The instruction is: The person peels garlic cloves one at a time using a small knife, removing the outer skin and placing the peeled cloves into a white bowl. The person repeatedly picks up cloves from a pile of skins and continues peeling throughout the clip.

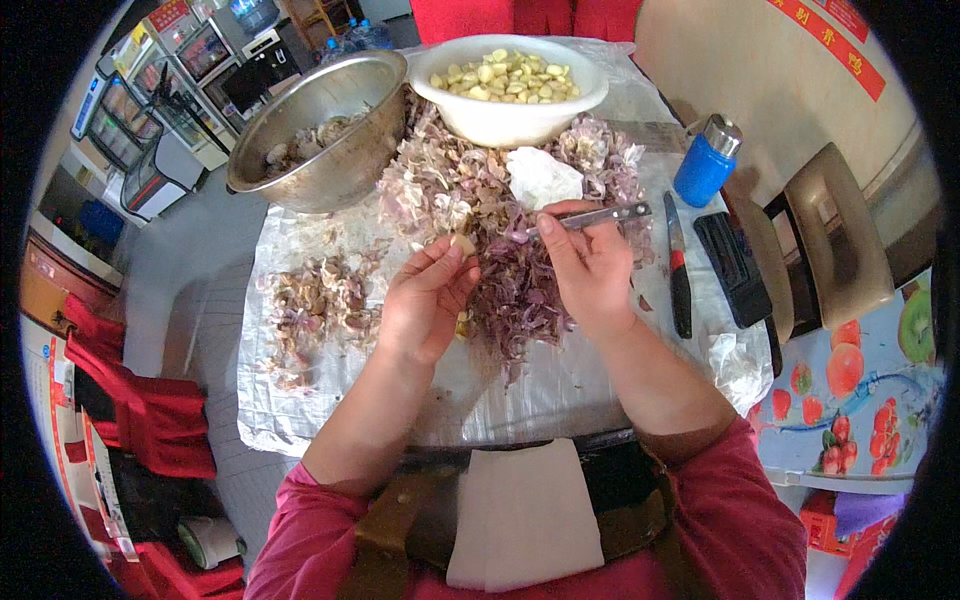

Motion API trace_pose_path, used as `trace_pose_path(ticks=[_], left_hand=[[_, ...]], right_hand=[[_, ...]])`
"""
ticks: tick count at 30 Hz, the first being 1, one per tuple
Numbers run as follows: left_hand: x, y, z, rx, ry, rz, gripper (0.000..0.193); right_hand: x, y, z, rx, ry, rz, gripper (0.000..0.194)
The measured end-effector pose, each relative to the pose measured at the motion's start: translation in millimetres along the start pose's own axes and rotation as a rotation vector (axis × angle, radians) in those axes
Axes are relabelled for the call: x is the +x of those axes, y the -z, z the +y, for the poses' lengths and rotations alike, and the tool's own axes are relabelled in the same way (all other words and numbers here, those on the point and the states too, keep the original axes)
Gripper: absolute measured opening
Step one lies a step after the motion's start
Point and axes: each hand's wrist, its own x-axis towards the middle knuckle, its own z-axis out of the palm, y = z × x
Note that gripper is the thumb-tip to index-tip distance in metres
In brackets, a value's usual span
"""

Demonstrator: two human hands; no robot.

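Between thumb and fingers, my left hand [435, 296] pinches a garlic clove [463, 244]. My right hand [589, 262] grips a small knife [600, 217] with a metal-riveted handle; its tip points left, near a purple piece of garlic skin. Under and between the hands lies a heap of purple garlic skins [521, 300], with paler skins [427, 180] behind. A white bowl [510, 124] of peeled garlic cloves [510, 75] stands at the back. To its left, a tilted steel basin [337, 169] holds unpeeled garlic [322, 135]. A crumpled white tissue [541, 178] rests on the skins.
A silvery sheet [360, 420] covers the table. On the right lie a knife with a black and red handle [679, 277] and a black case-like object [733, 268], with a blue bottle [705, 169] behind. Scattered skins [319, 315] lie at left. A chair [840, 240] stands beyond the right edge.
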Motion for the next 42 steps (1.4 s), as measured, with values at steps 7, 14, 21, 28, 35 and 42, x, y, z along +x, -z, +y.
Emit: trace_pose_path(ticks=[7,14,21,28,35,42], left_hand=[[12.7,-24.5,27.9,-0.112,0.037,0.097,0.011],[90.6,-68.6,93.8,0.226,-0.167,-0.079,0.027],[42.1,13.2,140.8,1.134,-0.098,-0.157,0.029],[-9.1,120.9,168.6,1.925,-0.128,0.089,0.018],[0.3,166.7,167.1,2.030,-0.483,0.183,0.018],[16.4,165.4,167.9,2.105,-0.226,0.138,0.023]], right_hand=[[-2.2,0.1,4.9,0.053,0.030,-0.018,0.014],[-3.7,-2.2,5.9,-0.001,0.018,-0.047,0.014],[-6.2,-2.1,4.4,0.004,0.011,-0.051,0.015],[-8.3,-5.4,2.9,0.066,0.010,-0.091,0.012],[-8.2,-6.6,3.2,0.077,-0.062,-0.097,0.013],[-7.4,-3.8,3.3,0.124,-0.088,-0.123,0.012]])
